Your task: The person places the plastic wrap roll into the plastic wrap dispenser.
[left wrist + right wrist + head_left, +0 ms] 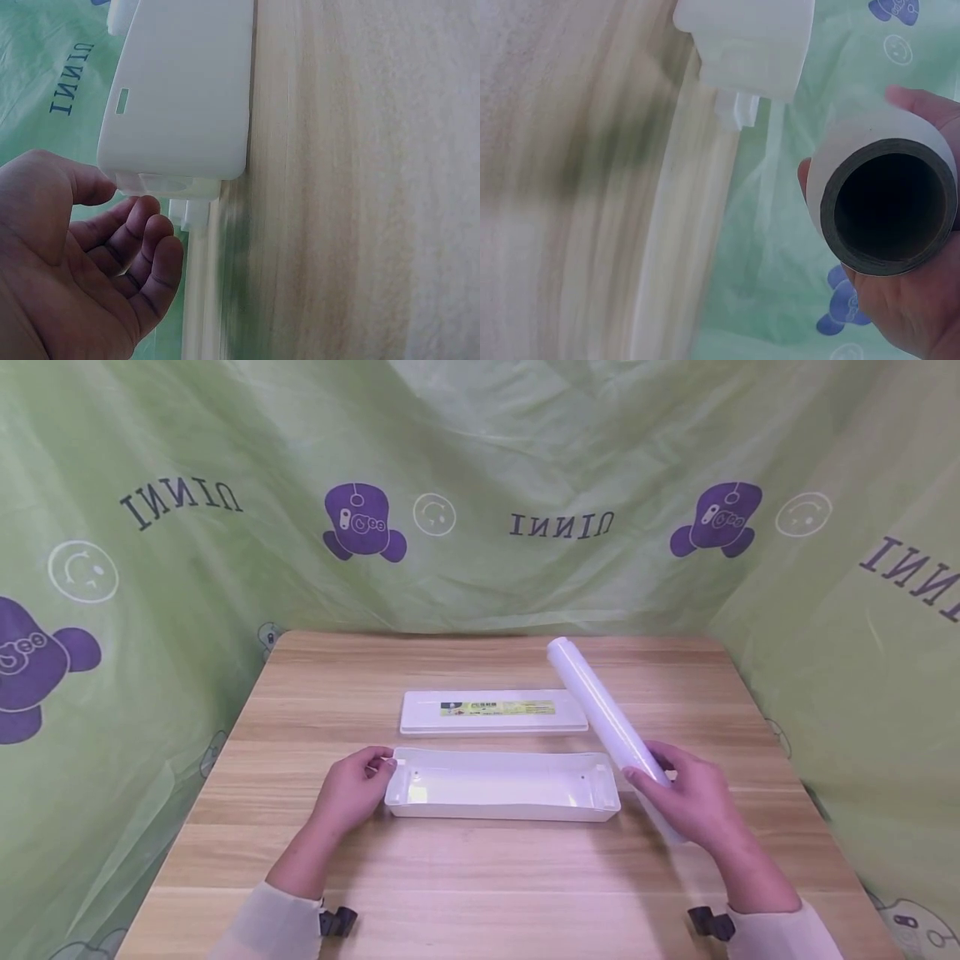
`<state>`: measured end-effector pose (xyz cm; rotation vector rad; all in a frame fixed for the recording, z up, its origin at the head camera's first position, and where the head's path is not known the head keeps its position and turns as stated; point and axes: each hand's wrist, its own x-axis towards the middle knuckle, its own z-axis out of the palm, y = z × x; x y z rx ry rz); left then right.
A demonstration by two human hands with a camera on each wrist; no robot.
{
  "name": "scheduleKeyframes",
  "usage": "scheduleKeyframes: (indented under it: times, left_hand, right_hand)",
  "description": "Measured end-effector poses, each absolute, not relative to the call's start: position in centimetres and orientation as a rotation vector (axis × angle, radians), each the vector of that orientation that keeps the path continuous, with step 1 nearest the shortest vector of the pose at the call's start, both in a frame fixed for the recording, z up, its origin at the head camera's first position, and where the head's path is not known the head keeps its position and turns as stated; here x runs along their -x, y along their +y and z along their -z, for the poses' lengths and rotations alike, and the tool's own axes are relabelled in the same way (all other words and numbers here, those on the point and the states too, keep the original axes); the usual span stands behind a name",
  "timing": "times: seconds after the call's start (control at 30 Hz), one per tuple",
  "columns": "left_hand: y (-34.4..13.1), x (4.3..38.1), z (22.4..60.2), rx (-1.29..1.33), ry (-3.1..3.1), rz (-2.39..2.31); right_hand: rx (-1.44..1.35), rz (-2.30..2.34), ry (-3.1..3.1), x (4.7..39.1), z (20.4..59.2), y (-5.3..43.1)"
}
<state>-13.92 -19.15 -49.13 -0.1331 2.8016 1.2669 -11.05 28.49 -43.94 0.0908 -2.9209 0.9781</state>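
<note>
A long white plastic box [480, 810] lies open side up on the table, its inside bare. At its left end my left hand [356, 789] pinches the end wall between thumb and fingers, as the left wrist view also shows at the box corner [180, 112]. My right hand [693, 793] grips a roll of cling film [600, 706] near its lower end, held tilted beside the box's right end. The right wrist view looks straight into the roll's hollow dark core [889, 206]. Behind the box lies its flat white lid [420, 714] with a yellow-green label.
The wood-grain table [465, 893] reaches back to a green printed curtain [480, 585], which also hangs on both sides. Each sleeve has a small black clip [337, 921] at the wrist.
</note>
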Motion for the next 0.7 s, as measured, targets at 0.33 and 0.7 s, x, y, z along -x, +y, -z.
scheduleKeyframes:
  times: [0.33, 0.7]
  left_hand:
    - [-19.4, 14.0, 49.3, 0.118, 2.771, -1.327]
    - [-19.5, 13.9, 49.5, 0.105, 2.776, -1.328]
  right_hand:
    - [-0.195, -1.016, -2.881, 11.0, 43.5, 27.2]
    - [-0.388, -1.044, -2.863, 11.2, 43.5, 26.2]
